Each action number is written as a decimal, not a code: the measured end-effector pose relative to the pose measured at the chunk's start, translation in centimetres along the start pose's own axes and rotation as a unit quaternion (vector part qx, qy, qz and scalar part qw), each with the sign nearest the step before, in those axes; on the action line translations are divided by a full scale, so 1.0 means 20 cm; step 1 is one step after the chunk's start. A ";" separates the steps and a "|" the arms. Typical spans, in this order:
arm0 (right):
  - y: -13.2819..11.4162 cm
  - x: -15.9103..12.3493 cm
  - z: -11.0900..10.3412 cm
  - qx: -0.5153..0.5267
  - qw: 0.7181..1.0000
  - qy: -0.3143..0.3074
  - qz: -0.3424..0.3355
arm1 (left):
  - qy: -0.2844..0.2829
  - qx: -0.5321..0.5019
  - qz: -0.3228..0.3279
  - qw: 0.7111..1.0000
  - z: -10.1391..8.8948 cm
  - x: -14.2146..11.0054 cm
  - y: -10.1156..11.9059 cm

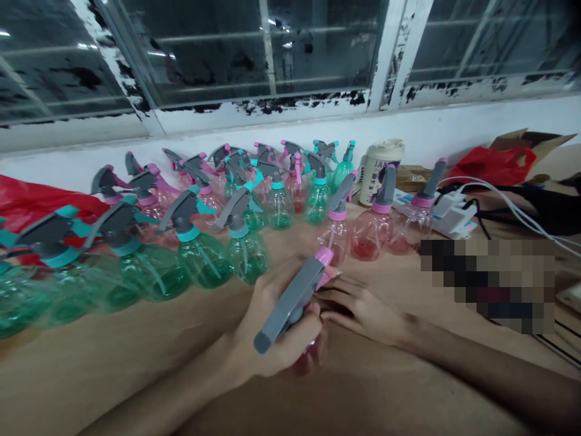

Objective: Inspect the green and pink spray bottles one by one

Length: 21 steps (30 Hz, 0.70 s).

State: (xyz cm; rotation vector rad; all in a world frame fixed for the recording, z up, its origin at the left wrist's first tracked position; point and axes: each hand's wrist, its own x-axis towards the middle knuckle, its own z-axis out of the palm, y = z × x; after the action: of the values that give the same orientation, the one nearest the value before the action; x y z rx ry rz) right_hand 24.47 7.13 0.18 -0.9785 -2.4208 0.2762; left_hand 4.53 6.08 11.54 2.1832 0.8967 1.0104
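A spray bottle with a grey and pink spray head (293, 303) stands close in front of me, its clear body with pinkish-red liquid mostly hidden. My left hand (272, 327) is wrapped round it just below the head. From the right, my right hand (358, 306) closes on the same bottle near the pink trigger, its fingertips partly hidden. Just beyond are pink-collared spray bottles, among them one with red liquid (370, 236). To the left stands a row of teal-collared bottles with green liquid, such as this green spray bottle (204, 260).
More pink and teal spray bottles crowd toward the wall, near a paper coffee cup (381, 172). At right are a white power strip (454, 212) with cables, a red plastic bag (492, 166) and a cardboard box (531, 142). Another red bag (40, 203) lies at left.
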 end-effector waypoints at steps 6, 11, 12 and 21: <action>0.01 0.01 -0.01 0.015 1.000 -0.011 0.007 | -0.026 0.001 0.021 0.999 -0.02 0.02 -0.03; 0.02 0.01 -0.01 0.027 1.000 -0.013 0.009 | -0.013 0.008 0.014 1.000 -0.01 0.02 -0.03; 0.01 0.01 -0.01 0.023 1.000 -0.007 0.013 | -0.011 0.006 0.015 1.000 0.00 0.02 -0.03; -0.02 -0.01 -0.02 -0.050 0.998 0.034 0.024 | -0.015 -0.018 0.028 0.999 -0.01 0.01 -0.03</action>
State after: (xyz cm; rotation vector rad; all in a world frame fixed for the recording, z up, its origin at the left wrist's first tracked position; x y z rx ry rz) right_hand 24.67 6.68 0.63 -1.0731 -2.3722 0.1366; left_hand 4.34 6.61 11.33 2.1988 0.8014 1.0091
